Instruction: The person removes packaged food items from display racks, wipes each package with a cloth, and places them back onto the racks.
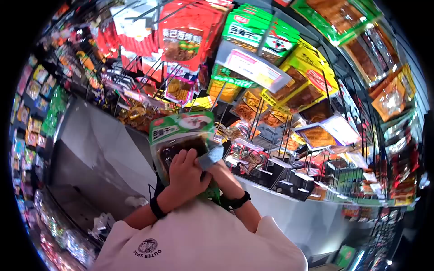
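Note:
A green-and-white snack bag (183, 124) with a clear window showing dark brown food is held upright in front of my chest. My left hand (184, 170) lies across its front, fingers curled against the window. Beside it, my right hand (219, 174) is at the bag's right edge, closed at a small silver-grey flat piece (210, 157). That piece covers most of the right fingers, and its kind is unclear. A bit of green packaging shows below, between my wrists.
Racks ahead hold hanging red bags (185, 36), green bags (255, 29) and yellow bags (303, 81) on metal hooks. A price tag (253, 67) juts out in front. Long hooks (289, 135) project toward me on the right. More packets line the far left shelves (34, 117).

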The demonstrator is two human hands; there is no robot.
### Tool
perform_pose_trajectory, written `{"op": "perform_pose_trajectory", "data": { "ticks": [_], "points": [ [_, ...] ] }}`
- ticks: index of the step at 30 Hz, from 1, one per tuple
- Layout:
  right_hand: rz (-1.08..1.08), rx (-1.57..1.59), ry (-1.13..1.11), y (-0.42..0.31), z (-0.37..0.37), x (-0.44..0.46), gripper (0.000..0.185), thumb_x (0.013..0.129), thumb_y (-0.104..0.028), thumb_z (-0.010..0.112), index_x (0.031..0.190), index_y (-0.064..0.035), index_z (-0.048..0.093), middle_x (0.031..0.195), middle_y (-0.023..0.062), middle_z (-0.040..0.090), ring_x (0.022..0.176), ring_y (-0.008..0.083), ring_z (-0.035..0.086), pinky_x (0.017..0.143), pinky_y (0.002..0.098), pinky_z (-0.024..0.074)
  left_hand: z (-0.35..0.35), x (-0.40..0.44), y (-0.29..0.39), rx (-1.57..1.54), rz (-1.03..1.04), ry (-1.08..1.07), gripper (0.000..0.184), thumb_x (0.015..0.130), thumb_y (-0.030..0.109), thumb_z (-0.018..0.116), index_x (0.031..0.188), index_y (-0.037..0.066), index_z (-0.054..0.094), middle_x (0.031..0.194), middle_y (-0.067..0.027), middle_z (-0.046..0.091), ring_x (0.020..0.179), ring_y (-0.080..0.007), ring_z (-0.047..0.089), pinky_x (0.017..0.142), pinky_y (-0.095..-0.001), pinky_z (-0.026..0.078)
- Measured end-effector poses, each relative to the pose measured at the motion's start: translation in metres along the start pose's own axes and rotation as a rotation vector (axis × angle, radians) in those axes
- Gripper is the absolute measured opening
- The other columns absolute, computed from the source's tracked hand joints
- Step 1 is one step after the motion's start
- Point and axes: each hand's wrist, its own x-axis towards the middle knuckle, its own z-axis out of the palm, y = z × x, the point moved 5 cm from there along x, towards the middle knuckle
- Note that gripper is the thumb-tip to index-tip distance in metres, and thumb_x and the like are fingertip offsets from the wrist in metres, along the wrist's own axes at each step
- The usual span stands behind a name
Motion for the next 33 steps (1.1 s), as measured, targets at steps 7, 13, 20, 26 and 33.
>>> {"op": "perform_pose_trajectory", "data": {
  "ticks": [7, 13, 20, 26, 33],
  "points": [
    [-0.4, -0.067, 0.328, -0.021, -0.052, 0.013, 0.03, 0.088, -0.007, 0.061, 0.117, 0.0006, 0.058, 0.104, 0.0051, 0.064, 0.09, 0.0138, 0.06, 0.08, 0.0285, 0.0488, -0.01, 0.054, -0.008, -0.489, 0.144, 0.084, 0.013, 0.082, 0.014, 0.066, 0.09, 0.004, 0.067, 0.111, -0.0138, 0.058, 0.106, -0.0325, 0.055, 0.087, -0.0414, 0.045],
    [-0.646, -0.146, 0.547, -0.061, -0.092, -0.006, 0.043, 0.083, 0.003, 0.064, 0.125, -0.001, 0.053, 0.115, 0.0071, 0.06, 0.102, 0.0162, 0.058, 0.091, 0.031, 0.0473, -0.07, 0.154, 0.004, -0.389, 0.375, 0.296, 0.038, 0.086, 0.01, 0.06, 0.124, 0.008, 0.057, 0.116, -0.0132, 0.058, 0.101, -0.0336, 0.058, 0.089, -0.0432, 0.047],
    [-0.725, -0.161, 0.647, -0.081, -0.095, -0.021, 0.044, 0.083, 0.002, 0.065, 0.125, -0.0008, 0.053, 0.119, 0.0084, 0.058, 0.103, 0.0189, 0.056, 0.094, 0.0328, 0.0459, -0.105, 0.148, 0.009, -0.384, 0.607, 0.6, 0.047, 0.066, 0.0, 0.065, 0.112, 0.007, 0.067, 0.097, -0.0106, 0.059, 0.078, -0.0265, 0.061, 0.066, -0.0346, 0.053],
    [-0.742, -0.31, 0.65, -0.087, -0.076, -0.023, 0.04, 0.09, -0.007, 0.061, 0.128, 0.0008, 0.05, 0.119, 0.0077, 0.057, 0.102, 0.018, 0.055, 0.093, 0.0341, 0.044, -0.103, 0.159, 0.008, -0.224, 0.464, 0.373, 0.075, 0.068, 0.003, 0.065, 0.138, 0.027, 0.053, 0.084, -0.003, 0.051, 0.074, -0.0202, 0.056, 0.064, -0.0306, 0.051],
    [-0.914, -1.111, 0.914, -0.087, -0.09, -0.039, 0.042, 0.09, -0.011, 0.064, 0.125, 0.0043, 0.047, 0.12, 0.0157, 0.055, 0.103, 0.0238, 0.055, 0.093, 0.037, 0.0462, -0.105, 0.166, -0.014, -0.281, 0.472, 0.67, 0.078, 0.06, 0.012, 0.069, 0.136, 0.029, 0.056, 0.078, 0.0014, 0.049, 0.071, -0.0167, 0.048, 0.069, -0.0313, 0.038]
  ]
}}
